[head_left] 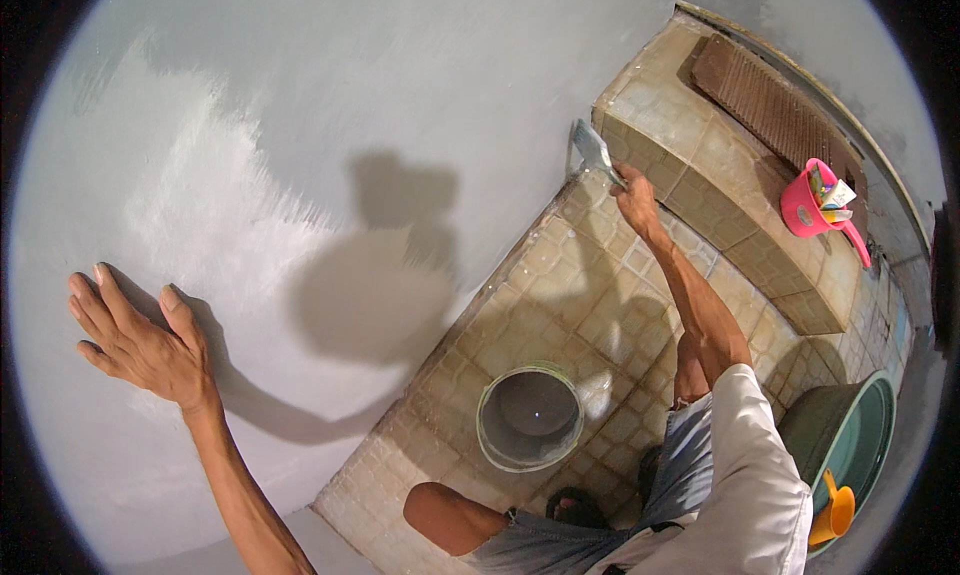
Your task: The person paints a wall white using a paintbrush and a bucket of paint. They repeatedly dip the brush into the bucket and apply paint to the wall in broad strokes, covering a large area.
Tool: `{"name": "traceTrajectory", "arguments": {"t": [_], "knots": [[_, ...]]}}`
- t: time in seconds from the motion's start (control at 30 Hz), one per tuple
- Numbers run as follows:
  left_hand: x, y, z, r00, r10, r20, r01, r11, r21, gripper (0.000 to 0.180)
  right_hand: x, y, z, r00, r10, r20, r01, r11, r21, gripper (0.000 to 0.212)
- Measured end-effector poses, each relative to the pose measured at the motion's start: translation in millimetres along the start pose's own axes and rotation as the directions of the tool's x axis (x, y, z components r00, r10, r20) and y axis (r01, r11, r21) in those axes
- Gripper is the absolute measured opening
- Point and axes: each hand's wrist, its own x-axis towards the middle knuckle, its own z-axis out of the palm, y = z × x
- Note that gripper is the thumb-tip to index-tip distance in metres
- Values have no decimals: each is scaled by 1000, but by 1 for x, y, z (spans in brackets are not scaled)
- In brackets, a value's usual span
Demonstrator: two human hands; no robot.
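My left hand (140, 340) lies flat against the wall (250, 175), fingers spread, holding nothing. The wall is grey, with a lighter, streaky patch above and right of that hand. My right hand (636, 197) reaches far forward with its fingers wrapped round the handle of a paintbrush (593, 147). The wide brush head is coated grey and sits at the low corner where the wall meets the tiled ledge. Whether its bristles touch the wall I cannot tell. On the floor before my legs stands a bucket (481, 437) with grey paint (530, 405) in it.
A tiled ledge (740, 205) runs along the right side. On it are a ridged brown board (765, 100) and a pink dipper (800, 207) holding tubes and small items. A green tub (815, 430) with an orange dipper (836, 510) stands at lower right. Stone-patterned tiles (500, 320) cover the floor.
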Motion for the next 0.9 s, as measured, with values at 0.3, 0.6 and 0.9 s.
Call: {"name": "traceTrajectory", "arguments": {"t": [0.3, 0.6, 0.9], "knots": [[-1, 1, -2, 999, -13, 33, 13, 1000, -3, 61, -46, -98, -27, 915, -173, 364, 236, 962, -136, 49], [3, 4, -2, 1000, -1, 27, 1, 1000, -9, 61, 71, -82, -83, 972, -160, 174, 203, 943, -263, 42], [-2, -1, 0, 1000, -15, 26, 16, 1000, -23, 61, 64, -97, -82, 995, -100, 1, 92, 913, -398, 46]]}}
